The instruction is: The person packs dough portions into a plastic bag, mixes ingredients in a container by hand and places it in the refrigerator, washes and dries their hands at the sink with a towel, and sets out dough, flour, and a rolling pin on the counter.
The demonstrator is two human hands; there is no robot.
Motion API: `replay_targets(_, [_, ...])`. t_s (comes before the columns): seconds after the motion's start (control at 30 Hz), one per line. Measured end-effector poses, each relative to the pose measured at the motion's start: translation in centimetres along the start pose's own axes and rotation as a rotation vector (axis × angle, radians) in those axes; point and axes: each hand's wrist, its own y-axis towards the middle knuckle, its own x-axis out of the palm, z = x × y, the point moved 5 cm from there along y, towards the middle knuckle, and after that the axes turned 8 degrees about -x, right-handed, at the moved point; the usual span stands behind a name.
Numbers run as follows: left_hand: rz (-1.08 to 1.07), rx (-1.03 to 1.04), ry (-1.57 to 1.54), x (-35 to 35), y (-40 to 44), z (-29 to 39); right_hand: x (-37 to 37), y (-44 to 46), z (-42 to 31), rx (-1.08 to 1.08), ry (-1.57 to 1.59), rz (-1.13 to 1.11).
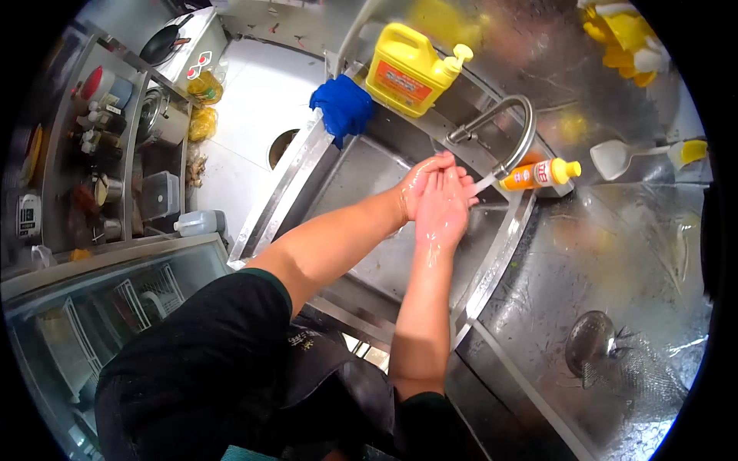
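Observation:
Both my hands are wet and held together over the steel sink (361, 180), under the curved faucet (529, 127). Water runs from the spout at the right side of my hands. My left hand (419, 184) lies against my right hand (446, 201), partly overlapped by it. The fingers of my right hand are stretched out, palm up, with nothing in them. The left fingers also look extended and hold nothing. An orange bottle with a yellow cap (538, 175) lies just right of the spout. Behind the sink stands a yellow pump jug (407, 73).
A blue cloth (342, 106) hangs over the sink's back left corner. On the steel counter (569, 253) at the right are a strainer (590, 342), a white scoop (613, 159) and yellow gloves (619, 38). Shelves with pots (165, 119) and a glass-topped cabinet (131, 307) stand at the left.

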Motion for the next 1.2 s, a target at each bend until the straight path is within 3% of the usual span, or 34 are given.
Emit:
replay_targets(0.03, [0.025, 0.065, -0.076, 1.8, -1.5, -0.6, 0.3, 0.6, -0.3, -0.001, 0.132, -0.001])
replay_targets(0.13, [-0.173, -0.095, -0.184, 0.6, -1.0, -4.1, 0.7, 3.7, -2.4, -0.004, 0.355, 0.089])
replay_targets(0.17, [-0.111, -0.041, -0.15, 0.2, -1.2, -5.3, -2.5, 6.5, -1.2, -0.054, 0.278, 0.237])
replay_targets(0.27, [0.285, 0.038, 0.297, 1.4, -3.7, -7.2, -5.5, 9.3, -2.0, -0.13, -0.42, 0.406])
replay_targets(0.3, [0.361, 0.21, 0.565, 1.6, -4.0, -7.4, -6.0, 10.1, -2.7, -0.266, -0.861, 0.283])
replay_targets(0.4, [0.532, 0.587, 1.287, 3.5, -4.0, -6.3, -3.3, 7.7, -5.0, -0.355, -1.684, 0.189])
replay_targets(0.47, [0.613, 0.517, 1.231, 2.9, -1.7, -3.6, -3.2, 7.6, -4.2, -0.396, -1.572, 0.089])
replay_targets(0.6, [0.66, 0.19, 0.936, -2.1, 4.0, 0.2, -1.4, 0.9, -2.9, 0.077, -0.515, 0.251])
replay_targets(0.63, [0.73, 0.166, 1.044, -2.5, 4.1, 1.4, -0.3, -1.2, -2.1, 0.193, -0.248, 0.285])
replay_targets(0.73, [0.94, 0.103, 1.325, -4.3, 5.1, 3.1, 3.4, -7.3, -2.8, -0.299, -0.876, 0.06])
replay_targets(0.8, [1.109, 0.115, 1.45, -8.8, 7.5, 2.6, 5.3, -9.7, -3.2, -0.453, -1.157, -0.233])
replay_targets(0.83, [1.129, 0.211, 1.685, -9.9, 7.5, 2.2, 7.0, -10.7, -3.9, -0.47, -1.234, -0.402])
replay_targets(0.87, [1.14, 0.494, 1.845, -8.5, 6.3, 2.0, 8.1, -11.3, -4.2, -0.486, -1.308, -0.574])
replay_targets(0.93, [1.084, 1.104, 2.113, -4.8, 2.6, -0.3, 6.1, -8.9, -3.7, -0.499, -1.38, -0.604])
replay_targets(1.0, [0.74, 1.335, 2.37, -1.9, 0.8, -1.3, 0.9, -4.1, -3.0, -0.565, -1.444, -0.619])
replay_targets(1.07, [0.397, 1.139, 2.423, -1.5, 0.0, -1.3, -0.6, -0.7, -4.4, -0.733, -1.49, -0.676])
replay_targets(1.13, [0.124, 0.576, 2.2, -2.5, 0.5, -1.6, -3.2, 2.7, -4.0, -0.03, -1.098, -0.384])
replay_targets(1.17, [0.012, 0.61, 2.218, -1.9, 0.4, -1.9, -4.8, 2.9, -3.8, 0.295, -0.869, -0.228])
replay_targets(1.2, [0.012, 0.347, 1.958, -1.9, 0.5, -1.4, -5.2, 2.8, -3.6, 0.489, -0.67, -0.274])
